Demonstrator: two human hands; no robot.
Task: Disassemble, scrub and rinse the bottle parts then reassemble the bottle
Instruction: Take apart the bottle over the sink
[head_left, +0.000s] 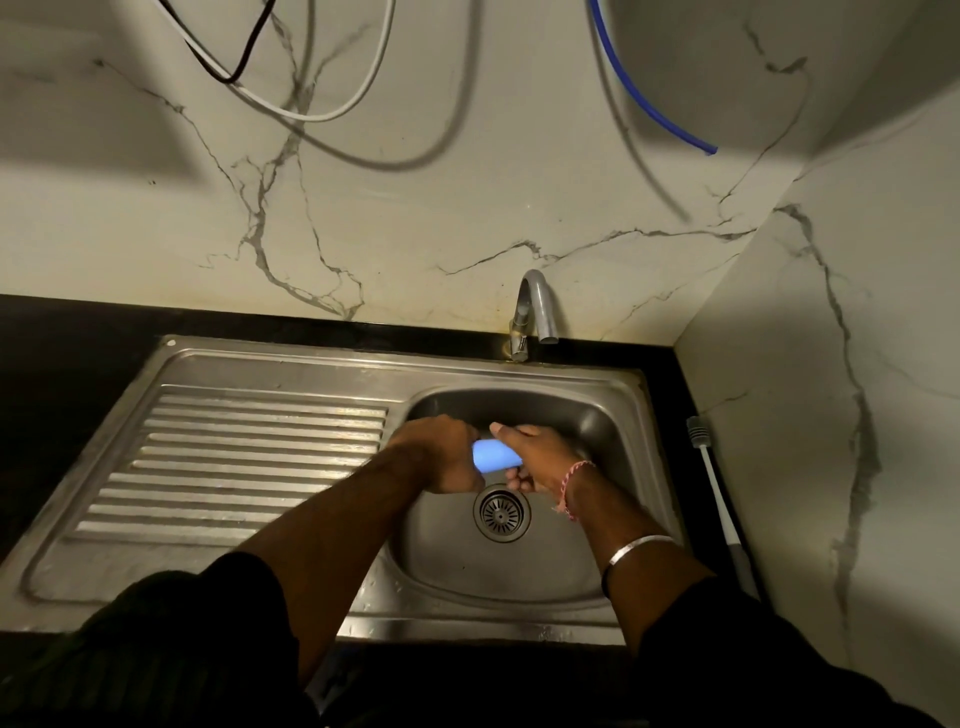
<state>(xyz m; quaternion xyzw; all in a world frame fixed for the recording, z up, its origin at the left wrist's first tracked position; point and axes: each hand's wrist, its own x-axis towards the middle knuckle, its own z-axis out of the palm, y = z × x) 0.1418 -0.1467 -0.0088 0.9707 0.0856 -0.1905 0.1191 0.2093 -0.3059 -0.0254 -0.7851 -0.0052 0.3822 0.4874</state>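
A light blue bottle (496, 455) lies sideways between both hands above the steel sink basin (597, 421). My left hand (441, 457) grips its left end, fingers curled round it. My right hand (540, 462) grips the right end, thumb on top and fingers curled underneath. Only the middle of the bottle shows; both ends and any cap are hidden by the hands. A bottle brush (714, 483) with a grey head and a white handle lies on the black counter right of the sink.
The drain strainer (502, 512) sits right under the hands. A bent tap (535, 312) stands behind the basin, no water running. The ribbed draining board (239, 457) fills the left. Marble walls close the back and right; hoses and cables hang above.
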